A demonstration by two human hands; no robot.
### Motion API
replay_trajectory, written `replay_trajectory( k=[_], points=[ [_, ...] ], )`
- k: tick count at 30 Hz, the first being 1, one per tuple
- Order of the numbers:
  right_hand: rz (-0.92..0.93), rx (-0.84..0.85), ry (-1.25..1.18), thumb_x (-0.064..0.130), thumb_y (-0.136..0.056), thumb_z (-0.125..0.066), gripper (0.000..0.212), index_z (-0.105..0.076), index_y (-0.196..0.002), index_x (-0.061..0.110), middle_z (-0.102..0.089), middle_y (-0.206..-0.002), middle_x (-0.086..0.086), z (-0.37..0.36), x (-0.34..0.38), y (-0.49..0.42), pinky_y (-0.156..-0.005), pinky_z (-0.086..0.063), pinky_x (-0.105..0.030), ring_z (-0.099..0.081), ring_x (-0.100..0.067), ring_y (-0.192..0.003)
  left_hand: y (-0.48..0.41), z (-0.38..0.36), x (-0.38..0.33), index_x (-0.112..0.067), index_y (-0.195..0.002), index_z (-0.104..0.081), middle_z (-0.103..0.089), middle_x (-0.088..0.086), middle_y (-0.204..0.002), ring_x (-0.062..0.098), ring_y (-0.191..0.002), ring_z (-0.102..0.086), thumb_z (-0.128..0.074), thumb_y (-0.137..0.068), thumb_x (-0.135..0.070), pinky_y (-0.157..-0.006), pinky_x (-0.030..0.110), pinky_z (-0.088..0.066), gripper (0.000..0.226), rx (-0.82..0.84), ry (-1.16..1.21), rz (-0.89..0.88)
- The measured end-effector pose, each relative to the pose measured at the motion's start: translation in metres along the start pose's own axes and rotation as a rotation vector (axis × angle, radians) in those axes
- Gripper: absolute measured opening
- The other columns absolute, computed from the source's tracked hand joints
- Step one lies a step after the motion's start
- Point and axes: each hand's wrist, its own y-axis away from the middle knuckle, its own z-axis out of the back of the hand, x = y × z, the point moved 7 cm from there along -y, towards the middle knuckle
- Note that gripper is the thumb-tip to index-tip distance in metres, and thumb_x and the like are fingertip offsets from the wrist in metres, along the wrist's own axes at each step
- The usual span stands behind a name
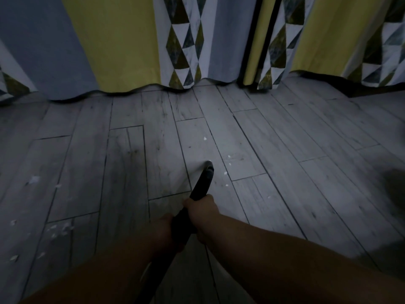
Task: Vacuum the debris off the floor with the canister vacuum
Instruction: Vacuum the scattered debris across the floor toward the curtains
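both hands grip the vacuum wand (202, 183) over a plank floor (285, 150)

right hand (202, 207) ahead, left hand (167, 229) behind, fingers wrapped tight; nozzle points to 12 o'clock, white debris (229, 156) at 1.

Both hands, left hand (166, 233), right hand (202, 210), gripping black vacuum nozzle (205, 178); white debris (229, 156) on grey plank floor (306, 139); patterned curtains (182, 40) behind

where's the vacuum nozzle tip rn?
Head view, centre frame: the nozzle tip is down at the grey plank floor, white scraps just to its right, curtains beyond.
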Motion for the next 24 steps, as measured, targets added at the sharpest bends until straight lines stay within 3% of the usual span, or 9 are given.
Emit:
replay_trajectory(
  k=[6,10,16,20,24],
  points=[
    [-0.008,-0.01,0.022,0.028,-0.089,-0.063,0.051,-0.039,-0.128,0.007,-0.052,-0.106,-0.009,0.001,-0.002,-0.004,-0.07,-0.052,-0.033,-0.056,-0.023,-0.089,-0.006,-0.003,-0.005,-0.01,-0.139,-0.031,-0.048,0.006,-0.136,0.018,-0.122,-0.051,-0.058,-0.092,-0.033,-0.09,0.022,-0.041,0.059,0.026,-0.019,0.013],
    [-0.019,-0.042,0.039,0.027,-0.091,-0.061,0.051,-0.038,-0.13,0.006,-0.053,-0.123,-0.015,0.007,0.0,-0.003,-0.083,-0.054,-0.038,-0.058,-0.03,-0.105,-0.006,-0.002,-0.01,-0.01,-0.138,-0.033,-0.049,0.007,-0.135,0.019,-0.12,-0.052,-0.058,-0.092,-0.031,-0.09,0.023,-0.042,0.057,0.021,0.009,-0.01],
    [-0.01,-0.069,0.036,0.025,-0.09,-0.062,0.052,-0.038,-0.13,0.003,-0.054,-0.124,-0.019,0.016,-0.002,0.005,-0.091,-0.053,-0.046,-0.058,-0.034,-0.108,0.003,-0.003,-0.023,-0.013,-0.136,-0.043,-0.052,0.008,-0.135,0.02,-0.121,-0.053,-0.053,-0.095,-0.024,-0.092,0.023,-0.043,0.043,0.046,0.012,-0.06],
    [-0.012,-0.096,0.027,0.026,-0.089,-0.062,0.052,-0.039,-0.13,0.003,-0.054,-0.124,-0.018,0.025,-0.007,0.013,-0.091,-0.053,-0.047,-0.059,-0.033,-0.108,0.012,-0.006,-0.029,-0.015,-0.134,-0.045,-0.053,0.006,-0.134,0.017,-0.119,-0.053,-0.051,-0.096,-0.027,-0.067,0.01,-0.033,0.04,0.014,-0.006,-0.111],
    [-0.017,-0.087,-0.002,0.027,-0.089,-0.063,0.053,-0.04,-0.13,0.003,-0.054,-0.125,-0.018,0.029,-0.011,0.021,-0.092,-0.053,-0.047,-0.058,-0.033,-0.108,0.018,-0.011,-0.033,-0.015,-0.137,-0.043,-0.05,0.006,-0.137,0.015,-0.119,-0.051,-0.049,-0.097,-0.026,-0.074,0.014,-0.034,0.042,0.012,-0.042,-0.127]
  ],
)
